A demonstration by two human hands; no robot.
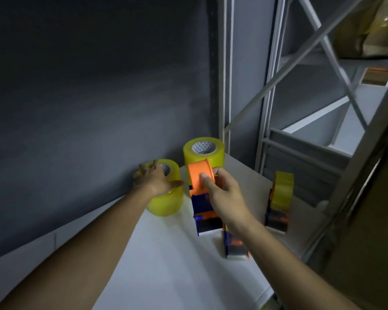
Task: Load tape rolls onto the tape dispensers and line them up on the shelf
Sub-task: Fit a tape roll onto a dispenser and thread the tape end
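My right hand point(222, 193) grips an orange and blue tape dispenser point(201, 198) by its bare orange spool, lifted a little over the white shelf point(166, 265). My left hand point(154, 179) lies over the top of a stack of yellow tape rolls point(166, 202) by the grey wall, fingers curled round its rim. A second stack of yellow rolls point(204, 153) stands behind the dispenser. To the right, a loaded dispenser point(279, 200) stands on the shelf. Another dispenser point(235, 247) sits partly hidden under my right forearm.
A dark grey wall point(87, 97) bounds the shelf at the back and left. White metal uprights and cross braces point(271, 90) stand at the right end. More shelves with wrapped goods point(367, 25) lie beyond them.
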